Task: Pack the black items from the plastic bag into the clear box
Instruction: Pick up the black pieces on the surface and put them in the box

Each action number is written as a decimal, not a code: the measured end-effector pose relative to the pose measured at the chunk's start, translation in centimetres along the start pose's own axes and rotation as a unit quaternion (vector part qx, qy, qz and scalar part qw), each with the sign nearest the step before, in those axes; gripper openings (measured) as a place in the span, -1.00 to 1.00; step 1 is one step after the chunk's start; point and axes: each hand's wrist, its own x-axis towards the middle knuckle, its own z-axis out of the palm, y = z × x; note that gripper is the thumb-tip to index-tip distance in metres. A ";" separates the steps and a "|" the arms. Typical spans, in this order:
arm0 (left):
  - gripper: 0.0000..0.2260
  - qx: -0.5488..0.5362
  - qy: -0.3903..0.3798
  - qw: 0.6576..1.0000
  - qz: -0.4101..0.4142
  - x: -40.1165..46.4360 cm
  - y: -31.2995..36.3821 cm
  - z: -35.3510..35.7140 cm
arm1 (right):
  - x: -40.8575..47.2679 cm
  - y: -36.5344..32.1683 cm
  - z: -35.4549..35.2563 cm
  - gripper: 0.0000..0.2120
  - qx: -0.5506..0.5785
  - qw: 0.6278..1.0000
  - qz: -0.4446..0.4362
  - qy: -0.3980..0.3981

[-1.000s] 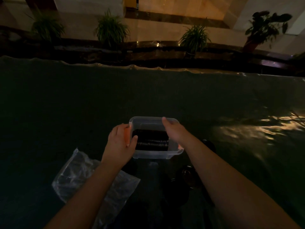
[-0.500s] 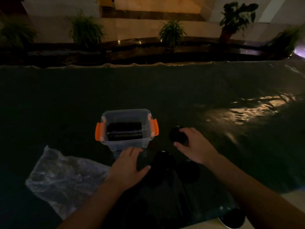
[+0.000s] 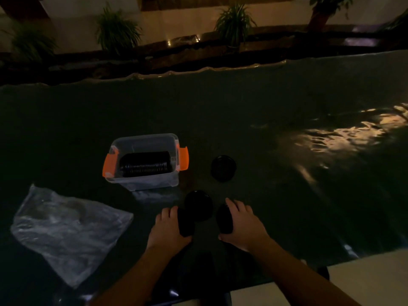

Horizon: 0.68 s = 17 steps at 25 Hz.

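Observation:
A clear box (image 3: 143, 182) with orange side latches stands on the dark table, a row of black round discs (image 3: 144, 165) upright inside it. Right of the box a black disc (image 3: 223, 168) lies flat and alone. Another black disc (image 3: 198, 205) lies between my hands. My left hand (image 3: 167, 228) is closed around a black disc (image 3: 186, 224) at its right side. My right hand (image 3: 241, 224) grips a further black disc (image 3: 224, 219) at its left side. The crumpled clear plastic bag (image 3: 66, 230) lies flat at the left.
The dark cloth-covered table (image 3: 220, 120) stretches far back, with a bright reflection at the right. Its near edge runs under my forearms, with pale floor (image 3: 364, 279) at the lower right. Potted plants (image 3: 234, 21) line a ledge beyond the table.
Both hands left the box, which now stands on the table. My right hand moved back from the far disc to a nearer one. My left hand closed on a disc beside it.

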 end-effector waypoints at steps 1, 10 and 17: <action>-0.02 -0.011 0.011 1.000 -0.015 -0.5 -0.1 -0.1 | 0.2 0.0 0.0 0.16 -0.004 1.000 -0.010 0.005; -0.01 -0.024 0.112 0.992 0.056 1.2 3.8 -3.4 | 1.7 1.5 -3.5 0.05 0.029 0.999 -0.003 0.036; -0.02 0.049 0.009 0.996 0.076 6.1 6.3 -2.2 | 8.3 -0.7 -11.0 0.00 0.030 0.994 0.000 0.103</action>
